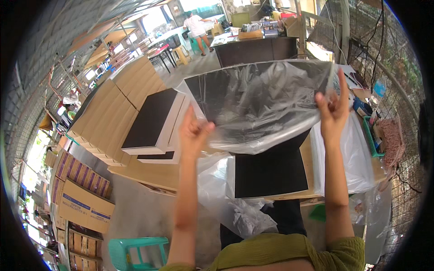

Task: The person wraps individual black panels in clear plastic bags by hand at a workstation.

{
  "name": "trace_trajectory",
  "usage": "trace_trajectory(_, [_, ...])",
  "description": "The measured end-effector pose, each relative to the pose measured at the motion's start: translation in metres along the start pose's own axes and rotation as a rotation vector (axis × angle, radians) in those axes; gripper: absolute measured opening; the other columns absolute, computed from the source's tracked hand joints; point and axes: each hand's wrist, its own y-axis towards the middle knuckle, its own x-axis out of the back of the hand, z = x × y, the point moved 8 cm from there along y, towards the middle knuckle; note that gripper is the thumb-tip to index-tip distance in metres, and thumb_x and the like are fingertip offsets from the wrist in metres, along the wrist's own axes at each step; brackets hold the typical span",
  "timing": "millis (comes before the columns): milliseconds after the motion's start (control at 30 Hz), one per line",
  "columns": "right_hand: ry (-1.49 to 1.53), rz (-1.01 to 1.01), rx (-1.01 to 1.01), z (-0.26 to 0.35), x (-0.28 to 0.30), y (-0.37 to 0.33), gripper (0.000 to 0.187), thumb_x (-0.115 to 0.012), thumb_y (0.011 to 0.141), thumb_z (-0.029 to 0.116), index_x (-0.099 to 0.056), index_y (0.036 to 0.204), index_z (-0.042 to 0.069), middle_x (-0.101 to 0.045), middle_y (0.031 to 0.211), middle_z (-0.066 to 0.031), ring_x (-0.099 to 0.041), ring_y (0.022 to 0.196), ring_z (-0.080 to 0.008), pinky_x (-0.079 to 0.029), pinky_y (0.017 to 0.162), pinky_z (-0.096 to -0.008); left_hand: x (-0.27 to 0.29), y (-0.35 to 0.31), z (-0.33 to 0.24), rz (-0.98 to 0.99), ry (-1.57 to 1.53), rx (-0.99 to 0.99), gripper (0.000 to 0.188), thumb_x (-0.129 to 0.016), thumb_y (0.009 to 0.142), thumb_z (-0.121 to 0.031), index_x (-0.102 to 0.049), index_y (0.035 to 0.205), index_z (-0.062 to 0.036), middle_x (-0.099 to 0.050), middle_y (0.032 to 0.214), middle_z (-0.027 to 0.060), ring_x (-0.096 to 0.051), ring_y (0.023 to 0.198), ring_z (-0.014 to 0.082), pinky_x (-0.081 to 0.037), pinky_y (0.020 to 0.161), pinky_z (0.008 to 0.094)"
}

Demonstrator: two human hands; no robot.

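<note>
A large clear plastic bag is stretched between my hands above the table, and a black panel shows through it. At the bag's left edge is my left hand, slightly blurred, its fingers curled and its thumb toward the plastic. My right hand grips the right edge, thumb against the plastic and one finger pointing up. Under the bag, a flat black board lies on the table's near side. Whether the panel is fully inside the bag cannot be made out.
White boxes with black lids sit left on the wooden table, beside tall stacks of brown cartons. More clear plastic lies right, near a green basket. A teal stool stands lower left. Another person is far off.
</note>
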Motion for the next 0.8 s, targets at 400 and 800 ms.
trace_trajectory(400, [-0.466, 0.758, -0.17, -0.032, -0.011, -0.058, 0.069, -0.065, 0.064, -0.006, -0.056, 0.131, 0.005, -0.06, 0.097, -0.021, -0.061, 0.093, -0.0334, -0.048, 0.081, -0.0369, -0.035, -0.082, -0.01, 0.239, 0.367, -0.132, 0.089, -0.074, 0.079, -0.012, -0.02, 0.148, 0.0002, -0.052, 0.133, 0.0261, -0.053, 0.122, 0.0327, -0.042, 0.098, 0.0331])
trace_trajectory(800, [-0.472, 0.723, -0.352, -0.023, 0.071, -0.244, 0.06, -0.051, 0.068, -0.013, -0.065, 0.12, 0.013, -0.061, 0.079, -0.0179, -0.06, 0.067, -0.035, -0.049, 0.064, -0.0387, 0.006, -0.262, 0.079, 0.227, 0.813, 0.353, 0.078, -0.045, 0.077, 0.012, -0.036, 0.147, -0.0215, -0.058, 0.077, 0.0259, -0.059, 0.064, 0.0403, -0.047, 0.059, 0.0406])
